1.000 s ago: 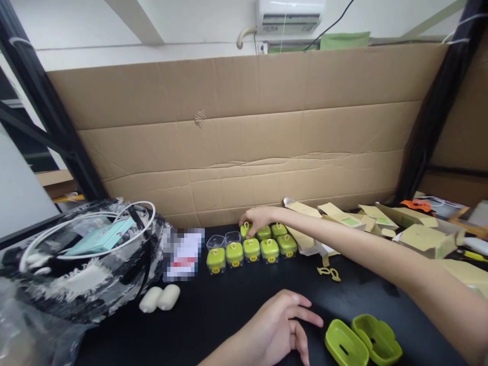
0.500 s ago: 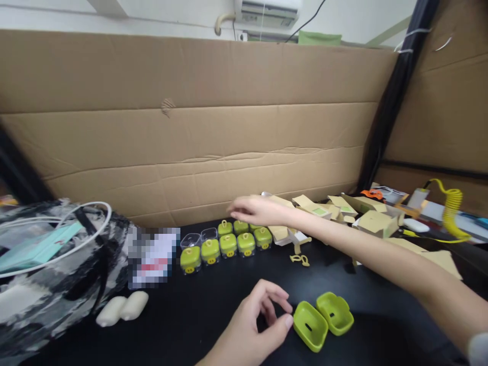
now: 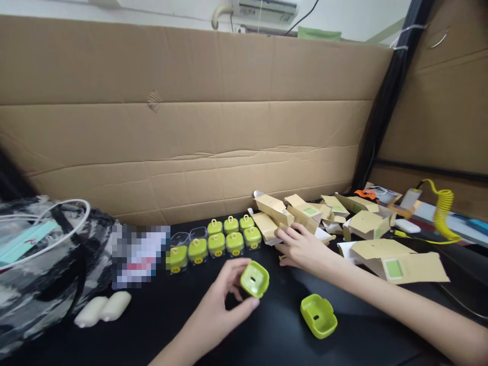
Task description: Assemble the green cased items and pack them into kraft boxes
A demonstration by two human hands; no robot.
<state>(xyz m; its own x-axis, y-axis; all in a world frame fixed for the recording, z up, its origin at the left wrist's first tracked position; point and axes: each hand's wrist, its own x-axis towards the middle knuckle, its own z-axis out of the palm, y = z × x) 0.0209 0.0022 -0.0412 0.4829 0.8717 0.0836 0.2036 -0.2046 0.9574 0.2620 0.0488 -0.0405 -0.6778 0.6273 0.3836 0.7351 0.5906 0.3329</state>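
Observation:
A hollow green lid (image 3: 254, 279) is held between the thumb and fingers of my left hand (image 3: 219, 305), its open side facing me with a slot in its middle. A second green lid (image 3: 318, 316) lies open side up on the table, to the right. My right hand (image 3: 299, 246) reaches down beside the cardboard boxes, its fingers curled at the table. A small pale-yellow piece (image 3: 282, 259) shows under its fingertips; whether it is gripped is hidden. Several clear boxes with green lids and loop handles (image 3: 216, 245) stand in two rows behind my left hand.
Opened cardboard boxes (image 3: 366, 223) are heaped at the back right. At left lie two cream rounded pieces (image 3: 102, 309), a plastic packet (image 3: 145, 259) and a camouflage-patterned bag (image 3: 46, 274). A yellow coiled cord (image 3: 446, 213) lies far right. A cardboard wall (image 3: 190, 127) closes the back.
My left hand has taken one of the two green lids and lifted it leftward. My right hand has moved from above the lidded boxes down to the right, where the small yellow loops lay.

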